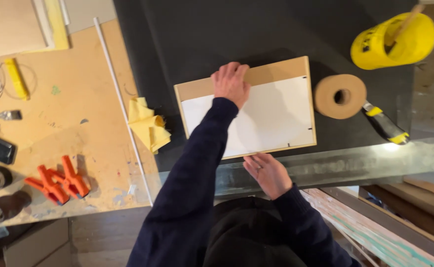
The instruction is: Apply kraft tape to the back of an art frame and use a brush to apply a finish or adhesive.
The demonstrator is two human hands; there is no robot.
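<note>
Nearest the body, the right hand (268, 173) lies flat and open against the near edge of a framed panel (256, 116), gripping nothing. That wooden frame lies back-up on a black mat (187, 44), a white backing sheet set inside it; a strip of bare brown board shows along the far edge. No tape shows on the seams, so sealing the back looks not yet done. Farther out, the left hand (231, 83), arm stretched across the sheet, presses its loosely curled fingers on the far rail, holding nothing. Right of the frame sit a roll of brown tape (339, 96) and a utility knife (385, 123), untouched; left lies a yellow cloth (147, 124).
</note>
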